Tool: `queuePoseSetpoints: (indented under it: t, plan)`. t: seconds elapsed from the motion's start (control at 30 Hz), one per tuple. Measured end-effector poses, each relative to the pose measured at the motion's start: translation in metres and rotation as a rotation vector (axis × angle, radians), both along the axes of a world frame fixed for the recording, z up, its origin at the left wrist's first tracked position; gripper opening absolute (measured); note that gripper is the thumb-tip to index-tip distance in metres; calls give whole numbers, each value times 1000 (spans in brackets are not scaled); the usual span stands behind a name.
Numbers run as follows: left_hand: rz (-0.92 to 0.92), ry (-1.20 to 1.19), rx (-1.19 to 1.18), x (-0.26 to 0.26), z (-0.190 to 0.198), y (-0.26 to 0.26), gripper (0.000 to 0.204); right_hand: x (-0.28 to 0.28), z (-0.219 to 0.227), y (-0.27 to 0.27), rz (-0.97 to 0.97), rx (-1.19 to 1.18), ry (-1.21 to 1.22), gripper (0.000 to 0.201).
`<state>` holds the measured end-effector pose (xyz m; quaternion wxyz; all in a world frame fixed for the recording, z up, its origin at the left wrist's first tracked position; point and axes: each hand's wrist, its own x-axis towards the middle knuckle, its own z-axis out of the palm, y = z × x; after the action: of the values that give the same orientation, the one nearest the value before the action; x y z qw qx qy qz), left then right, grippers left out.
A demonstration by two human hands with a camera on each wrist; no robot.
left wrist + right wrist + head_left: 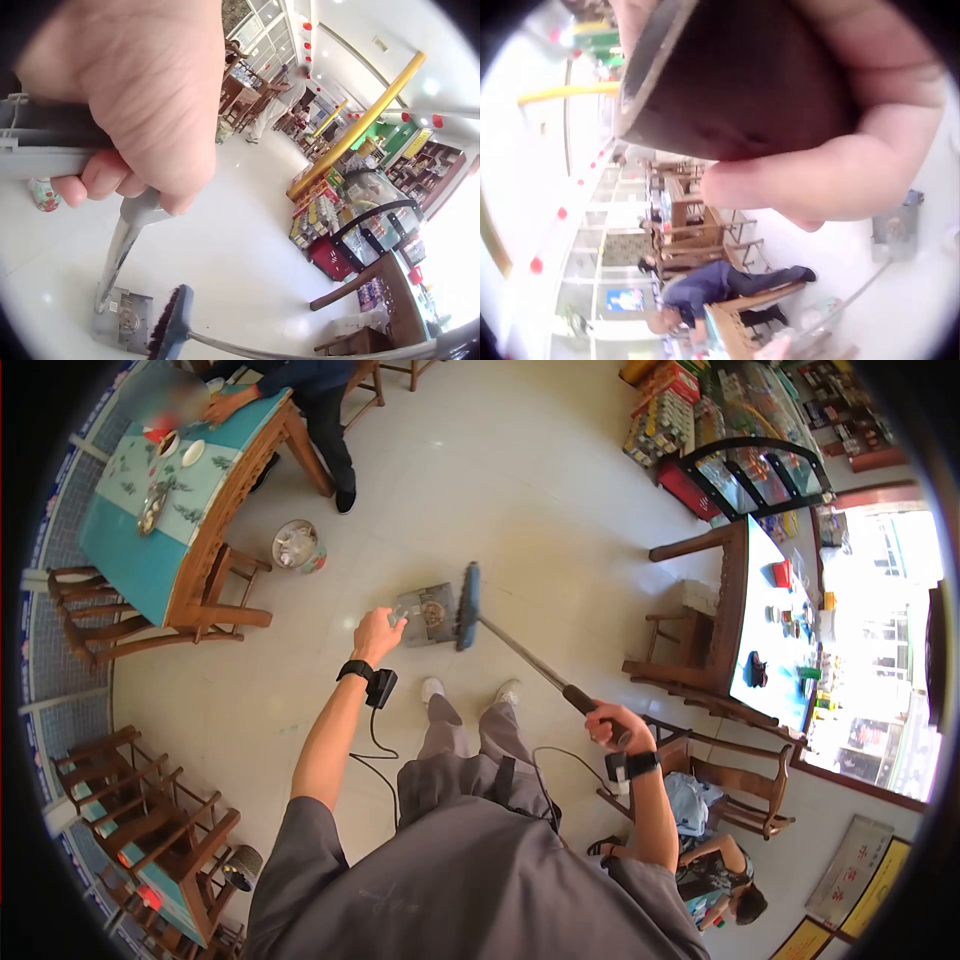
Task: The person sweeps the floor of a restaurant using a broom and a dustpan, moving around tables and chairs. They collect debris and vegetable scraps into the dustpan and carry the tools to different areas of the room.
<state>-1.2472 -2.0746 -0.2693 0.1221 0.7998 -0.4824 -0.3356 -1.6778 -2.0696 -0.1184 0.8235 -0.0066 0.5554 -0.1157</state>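
My left hand grips the grey handle of a dustpan, its fingers curled round the handle's end in the left wrist view. The dustpan's grey pan rests on the pale floor in front of my feet, with some brownish debris in it. My right hand holds the dark grip of a broom, and its thumb lies along that grip in the right wrist view. The blue broom head, with dark bristles, stands right at the pan's right edge, bristles facing the pan.
A bin with white waste stands ahead-left, beside a carved table where a person sits. Another table and wooden chairs are on the right. A display case stands ahead-right. Another person is behind my right arm.
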Motion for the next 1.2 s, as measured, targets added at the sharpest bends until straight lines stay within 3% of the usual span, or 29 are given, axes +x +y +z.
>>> queuePoseSetpoints:
  t: [0.1,0.13,0.17,0.23,0.27,0.3,0.37,0.4,0.43,0.47,0.53,0.57,0.7,0.77,0.83,0.9,0.93,1.03,1.1,1.13,1.2]
  plan:
    - [-16,7,-55,15,-2,21,45,31,-9,17,310,-209,285,42]
    - [4,0,-41,20,7,30,45,46,-31,29,415,-304,403,64]
    - [26,-6,-24,24,12,39,46,69,-47,36,573,-393,475,59]
    - [49,-12,6,32,11,51,46,101,-117,59,655,-556,571,51]
    - [56,-13,28,34,10,56,47,102,-183,79,752,-692,678,60]
    - [69,-14,31,34,7,61,47,120,-170,84,764,-694,672,60]
    - [161,-39,30,37,0,63,47,159,-121,75,573,-410,451,49]
    - [174,-42,33,37,-1,66,47,133,-138,77,537,-351,341,47]
    - [200,-24,42,37,-2,66,47,131,-84,56,517,-302,313,48]
    - [231,-2,49,36,-4,70,47,95,-95,35,661,-234,221,50]
    - [253,26,43,34,-7,80,46,45,-54,-1,481,-118,-3,45]
    - [255,43,38,33,-7,87,45,35,-25,-10,464,-90,30,45]
    - [293,-50,-93,29,-11,136,41,49,40,-26,652,-123,89,48]
    - [406,50,-111,25,0,161,40,87,55,-33,806,-222,166,52]
    - [491,54,-77,21,22,180,38,123,52,-43,1158,-523,296,45]
    - [607,84,-33,17,33,196,36,151,13,-51,1199,-617,289,35]
    - [650,81,-33,15,32,201,36,164,-17,-53,1213,-636,317,41]
    - [780,62,15,3,14,214,35,195,-136,-28,1308,-805,397,49]
    - [881,-123,20,-5,-18,226,37,185,-215,11,1344,-1546,495,47]
    - [927,-151,39,-7,-15,230,37,194,-199,16,1366,-1556,431,47]
    - [1034,4,89,-10,-11,229,40,205,-152,6,1383,-847,245,42]
